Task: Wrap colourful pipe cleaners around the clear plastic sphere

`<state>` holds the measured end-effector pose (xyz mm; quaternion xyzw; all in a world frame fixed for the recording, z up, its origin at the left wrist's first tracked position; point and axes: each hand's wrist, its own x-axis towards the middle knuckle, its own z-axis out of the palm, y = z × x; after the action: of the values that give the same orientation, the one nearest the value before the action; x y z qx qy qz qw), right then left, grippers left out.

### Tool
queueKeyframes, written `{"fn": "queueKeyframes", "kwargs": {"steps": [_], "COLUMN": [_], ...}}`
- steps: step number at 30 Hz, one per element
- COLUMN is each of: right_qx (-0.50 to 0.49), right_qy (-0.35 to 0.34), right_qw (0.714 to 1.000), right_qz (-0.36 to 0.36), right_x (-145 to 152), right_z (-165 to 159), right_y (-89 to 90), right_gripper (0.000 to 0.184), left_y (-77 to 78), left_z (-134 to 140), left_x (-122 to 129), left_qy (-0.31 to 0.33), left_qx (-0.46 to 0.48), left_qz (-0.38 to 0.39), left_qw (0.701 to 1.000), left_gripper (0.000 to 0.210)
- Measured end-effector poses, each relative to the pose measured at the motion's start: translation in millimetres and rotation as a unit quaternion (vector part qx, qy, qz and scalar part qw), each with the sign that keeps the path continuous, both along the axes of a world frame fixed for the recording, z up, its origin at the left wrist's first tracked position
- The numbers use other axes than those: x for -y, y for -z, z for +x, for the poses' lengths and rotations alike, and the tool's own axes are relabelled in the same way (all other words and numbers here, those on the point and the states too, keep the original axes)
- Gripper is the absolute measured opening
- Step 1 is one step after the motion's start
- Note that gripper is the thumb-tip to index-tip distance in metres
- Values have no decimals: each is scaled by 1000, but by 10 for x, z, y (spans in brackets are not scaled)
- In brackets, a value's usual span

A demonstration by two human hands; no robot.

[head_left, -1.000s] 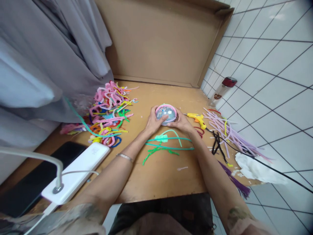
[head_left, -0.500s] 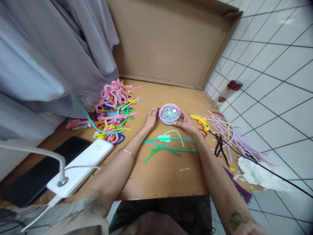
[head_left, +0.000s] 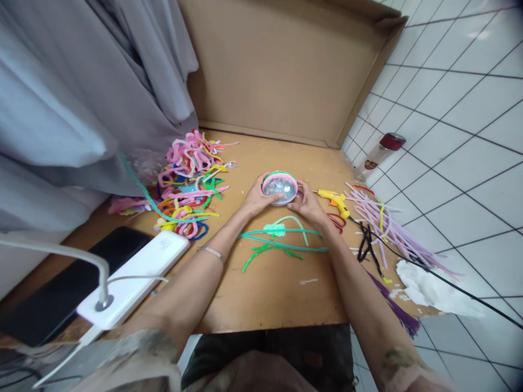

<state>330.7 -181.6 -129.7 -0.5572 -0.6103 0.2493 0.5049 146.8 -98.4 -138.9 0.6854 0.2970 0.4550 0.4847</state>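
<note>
Between my hands is a clear plastic dome [head_left: 280, 187] with pink and green fuzzy bands around its rim and small coloured bits showing through. My left hand [head_left: 260, 197] grips its left side, the thumb lying across the front. At the right side, the fingers of my right hand [head_left: 306, 202] close on its edge. Below the hands lie teal pipe cleaners [head_left: 286, 233], a pale green fuzzy piece [head_left: 274, 230] and a twisted green pipe cleaner [head_left: 263, 250]. A yellow glue gun [head_left: 335, 201] rests just right of my right hand.
A heap of mixed pipe cleaners [head_left: 192, 179] lies at left, near a white power bank [head_left: 134, 277] and a black slab [head_left: 81, 283]. Lilac pipe cleaners [head_left: 388, 228], white tissue [head_left: 429, 288] and a red-capped bottle [head_left: 382, 155] are at right. Cardboard [head_left: 278, 71] stands behind.
The dome has shifted slightly left and tilted, so a green band now shows at its top. My left thumb has come over its front; my right hand has moved slightly left.
</note>
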Motion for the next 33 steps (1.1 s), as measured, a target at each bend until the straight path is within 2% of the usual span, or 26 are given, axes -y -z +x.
{"fn": "queueKeyframes", "kwargs": {"steps": [3, 5, 10, 12, 14, 24, 29, 33], "right_qx": [83, 170, 381, 419, 431, 411, 373, 359], "right_qy": [106, 174, 165, 172, 189, 213, 220, 214], "right_qw": [991, 969, 898, 874, 861, 853, 873, 879], "right_qz": [-11, -34, -145, -177, -192, -240, -226, -228], "right_x": [11, 28, 63, 65, 62, 35, 52, 48], "right_z": [126, 167, -3, -107, -184, -273, -297, -312], "right_y": [-36, -71, -143, -165, -185, -281, -300, -294], "right_gripper": [41, 35, 29, 30, 33, 35, 35, 36], "left_y": [0, -18, -93, -102, -94, 25, 37, 0], "left_z": [-17, -34, -23, 11, 51, 181, 184, 170], "left_x": [-7, 5, 102, 145, 173, 172, 154, 174], "left_qy": [-1, 4, 23, 19, 7, -33, -34, -25], "left_qx": [-12, -18, -48, -47, -41, 2, -8, -7], "left_qz": [-21, -19, 24, 36, 39, 18, -4, 10], "left_qw": [1000, 1000, 998, 998, 998, 999, 999, 1000], "left_gripper": [90, 88, 84, 83, 83, 82, 86, 84]}}
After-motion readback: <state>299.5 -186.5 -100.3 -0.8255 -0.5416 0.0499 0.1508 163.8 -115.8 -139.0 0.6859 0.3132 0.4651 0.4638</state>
